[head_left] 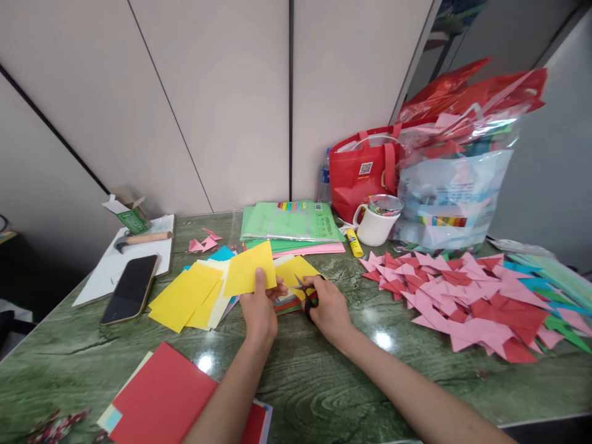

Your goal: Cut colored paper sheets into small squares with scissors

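Observation:
My left hand [259, 305] pinches a square yellow sheet of paper [248, 271] by its lower right part, thumb on the near face. Black-handled scissors [309, 302] are in my right hand [332, 307], blades parted and pointing up and left, a little apart from the held sheet. Behind the scissors lies another yellow sheet [296, 272] on a low stack of papers. Left of my left hand, several yellow sheets [185, 296] fan out over white and blue ones. Part of my right fingers is hidden behind the scissor handles.
Red paper [161, 394] lies front left; a phone [132, 288] and a hammer [145, 239] are beyond it. Packed green paper [291, 222], a glue stick [354, 242] and a white mug [375, 227] stand behind. Folded pink and red paper pieces [462, 296] heap on the right, before bags [456, 185].

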